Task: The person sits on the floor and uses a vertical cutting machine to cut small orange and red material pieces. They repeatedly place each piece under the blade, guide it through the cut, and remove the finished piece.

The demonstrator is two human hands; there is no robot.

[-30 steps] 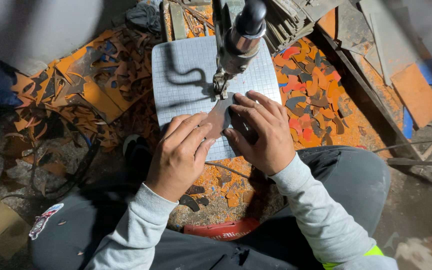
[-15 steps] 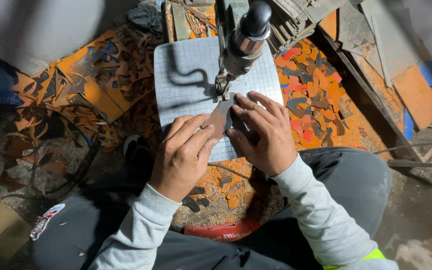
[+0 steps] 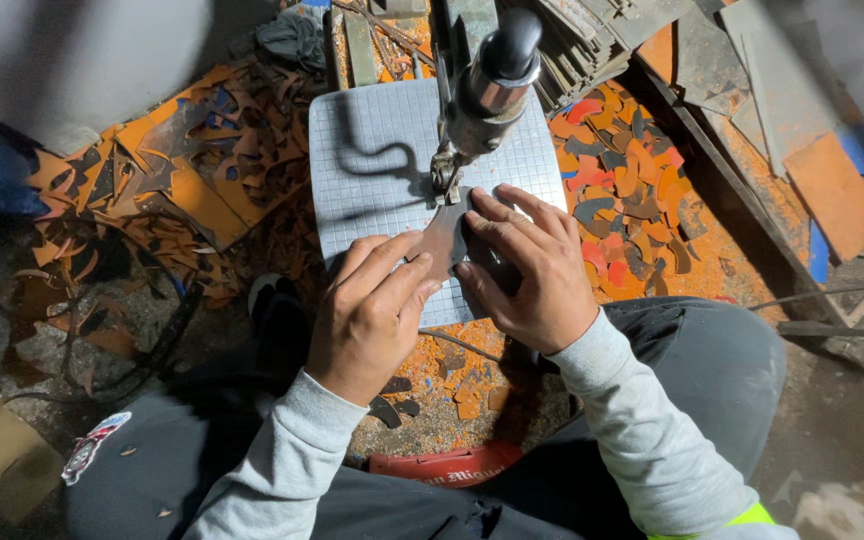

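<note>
Nearest the camera, sat cross-legged in dark trousers (image 3: 712,400) on the floor, grey sleeves (image 3: 642,420) reaching forward. Just ahead of the knees, lay a red flat tool handle (image 3: 447,467) among orange sawdust and dark offcuts (image 3: 392,405) on the floor.

Beyond that, rested the left hand (image 3: 367,315) on the near edge of the small grey gridded metal table (image 3: 372,160), fingers (image 3: 402,275) stretched flat and close together, pressing down on the thin dark brown curved workpiece (image 3: 447,240). Pressed the right hand (image 3: 537,275) beside it at the near right corner of the table, fingers (image 3: 512,225) spread over the same piece, tips flat on it. Grip of both hands: flattened on the piece from either side, pinning it to the table rather than closed around it. Lay the workpiece between the two hands, its far end touching the blade under the saw head.

Farther on, stood the upright silver-and-black scroll saw arm (image 3: 487,85) over the middle of the table, casting a curled shadow toward the table's left side.

Off the left edge of the table, spread a heap of orange and dark scrap cutouts (image 3: 182,170) on the floor; off the right edge, a pile of orange, red and grey curved scraps (image 3: 627,175). At the far right, leaned flat boards and an orange panel (image 3: 832,190).
</note>
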